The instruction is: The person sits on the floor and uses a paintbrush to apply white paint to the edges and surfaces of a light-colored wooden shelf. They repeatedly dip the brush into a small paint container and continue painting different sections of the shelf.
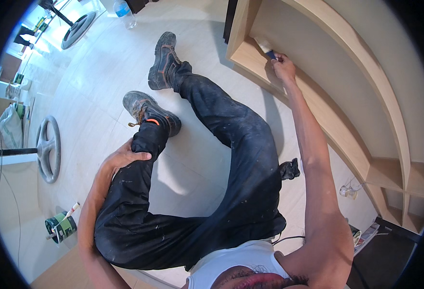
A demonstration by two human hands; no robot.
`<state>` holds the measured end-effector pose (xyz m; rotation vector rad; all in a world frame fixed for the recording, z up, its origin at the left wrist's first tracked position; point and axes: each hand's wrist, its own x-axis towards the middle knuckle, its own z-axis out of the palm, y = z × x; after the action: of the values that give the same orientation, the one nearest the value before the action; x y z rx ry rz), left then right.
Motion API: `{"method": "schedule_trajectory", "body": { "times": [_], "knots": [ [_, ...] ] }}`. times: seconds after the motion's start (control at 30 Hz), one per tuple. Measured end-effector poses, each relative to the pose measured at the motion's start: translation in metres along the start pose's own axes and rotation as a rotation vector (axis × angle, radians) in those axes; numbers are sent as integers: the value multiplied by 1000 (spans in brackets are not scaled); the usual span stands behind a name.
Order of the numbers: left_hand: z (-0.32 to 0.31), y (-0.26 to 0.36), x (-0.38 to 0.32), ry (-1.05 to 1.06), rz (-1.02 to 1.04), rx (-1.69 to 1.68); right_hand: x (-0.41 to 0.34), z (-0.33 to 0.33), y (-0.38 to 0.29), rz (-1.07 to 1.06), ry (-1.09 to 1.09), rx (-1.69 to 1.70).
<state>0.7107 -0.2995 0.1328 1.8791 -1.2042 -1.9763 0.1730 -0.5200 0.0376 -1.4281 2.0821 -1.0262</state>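
My right hand (283, 68) grips the dark blue handle of a paintbrush (265, 46) at the upper right. Its pale bristles lie against the lower board of a light wood shelf unit (249, 57), near the inner corner with the upright side. The back panel (305, 54) of that unit is a plain beige. Down on the left, my left hand (127, 155) is wrapped around the lower leg of my black trousers (143, 151), just above a work boot (150, 110). No tool shows in that hand.
Pale floor tiles (89, 94) spread around my legs. Left stand two fan bases (48, 149) and a green paint can (62, 227) with a brush. A water bottle (125, 14) stands at the top. A crumpled black cloth (290, 169) lies by my knee, and small clear cups (348, 191) sit near the shelf.
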Motion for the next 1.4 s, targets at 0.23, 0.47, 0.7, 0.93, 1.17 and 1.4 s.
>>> {"method": "schedule_trajectory", "body": {
  "times": [0.23, 0.47, 0.7, 0.93, 1.17, 1.4],
  "knots": [
    [4, 4, 0, 14, -5, 1, 28, 8, 2, -97, -44, -115],
    [0, -3, 8, 4, 22, 25, 49, 24, 7, -69, -22, -82],
    [-4, -7, 4, 28, -12, 40, 31, 36, -22, 241, -113, 282],
    [3, 1, 1, 8, -4, -19, 22, 13, 0, 84, -10, 14],
    [3, 3, 5, 11, -7, 27, 45, 5, 0, -47, -37, -116],
    [2, 2, 7, 6, -12, 22, 46, 34, -11, 59, -47, 94]
  ]
}}
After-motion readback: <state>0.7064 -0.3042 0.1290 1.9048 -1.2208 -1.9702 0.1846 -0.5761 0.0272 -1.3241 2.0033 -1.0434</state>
